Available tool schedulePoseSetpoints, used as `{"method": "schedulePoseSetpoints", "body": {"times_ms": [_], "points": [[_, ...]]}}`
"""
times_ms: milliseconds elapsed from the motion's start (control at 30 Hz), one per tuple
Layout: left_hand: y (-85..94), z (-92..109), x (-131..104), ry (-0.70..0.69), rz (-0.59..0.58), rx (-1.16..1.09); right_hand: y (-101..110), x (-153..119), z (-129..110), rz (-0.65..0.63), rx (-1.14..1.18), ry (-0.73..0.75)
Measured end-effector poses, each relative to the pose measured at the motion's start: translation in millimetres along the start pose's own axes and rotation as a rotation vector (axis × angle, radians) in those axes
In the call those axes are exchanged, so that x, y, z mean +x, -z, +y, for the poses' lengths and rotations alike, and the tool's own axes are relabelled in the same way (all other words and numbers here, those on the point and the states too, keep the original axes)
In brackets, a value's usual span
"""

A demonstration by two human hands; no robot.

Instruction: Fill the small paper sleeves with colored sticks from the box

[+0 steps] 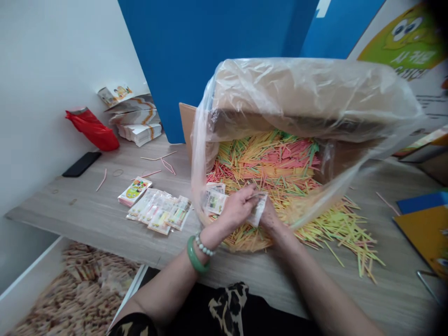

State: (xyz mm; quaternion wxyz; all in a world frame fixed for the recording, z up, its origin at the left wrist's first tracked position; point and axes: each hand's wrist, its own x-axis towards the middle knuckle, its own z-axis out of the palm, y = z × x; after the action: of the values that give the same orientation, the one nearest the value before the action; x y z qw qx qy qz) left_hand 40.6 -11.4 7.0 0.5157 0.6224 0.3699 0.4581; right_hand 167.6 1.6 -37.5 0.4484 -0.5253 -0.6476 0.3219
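Note:
My left hand (241,204), with a green bangle and a beaded bracelet at the wrist, pinches the edge of a small printed clear packet (258,211). Directly behind that packet is my right hand (269,215), its fingers hidden by it and by the sticks. Both hands are at the front of a plastic-lined cardboard box (315,98) heaped with thin sticks (273,163) in yellow, orange, pink and green. More printed packets (216,201) lie on the liner just left of my left hand.
Several filled packets (159,212) and a stack of printed cards (135,190) lie on the table left of the box. Farther left are a black phone (82,164) and a red bag (93,128). Loose sticks (346,228) spill rightward. An open drawer (84,289) sits below left.

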Motion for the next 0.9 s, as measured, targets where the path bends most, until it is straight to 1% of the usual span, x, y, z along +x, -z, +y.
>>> {"method": "schedulePoseSetpoints", "body": {"times_ms": [100,167,267,333,400,467,533,667,767,833,900], "points": [[6.2,12.2,-3.2,-0.045,0.113,-0.103,4.6,-4.0,-3.0,0.096,0.315,-0.078],[12.1,16.3,-3.7,-0.047,0.197,-0.199,7.4,-5.3,-5.4,0.133,0.465,-0.110],[20.2,12.3,-3.6,0.071,0.264,-0.391,11.0,-4.1,-4.7,0.091,0.545,-0.163],[24.5,6.7,-5.5,0.181,0.268,-0.461,12.5,-3.1,-2.5,0.084,0.581,-0.204],[27.7,2.1,-9.7,0.279,0.253,-0.499,12.8,-3.0,-0.6,0.116,0.602,-0.205],[29.7,-0.1,-15.6,0.343,0.234,-0.544,12.2,-4.2,0.0,0.156,0.570,-0.182],[30.7,-0.6,-21.9,0.391,0.200,-0.579,11.4,-6.3,-0.4,0.171,0.477,-0.159],[31.3,-0.5,-30.9,0.470,0.113,-0.579,11.3,-12.3,-1.1,0.098,0.179,-0.088],[30.7,-0.4,-32.3,0.443,0.135,-0.538,12.7,-16.3,-1.1,0.052,0.007,-0.050],[29.9,-0.5,-31.3,0.405,0.152,-0.503,14.6,-16.9,-1.7,0.060,0.025,-0.047],[29.1,-1.1,-30.2,0.381,0.162,-0.467,18.0,-14.5,-3.5,0.134,0.165,-0.065]]}}
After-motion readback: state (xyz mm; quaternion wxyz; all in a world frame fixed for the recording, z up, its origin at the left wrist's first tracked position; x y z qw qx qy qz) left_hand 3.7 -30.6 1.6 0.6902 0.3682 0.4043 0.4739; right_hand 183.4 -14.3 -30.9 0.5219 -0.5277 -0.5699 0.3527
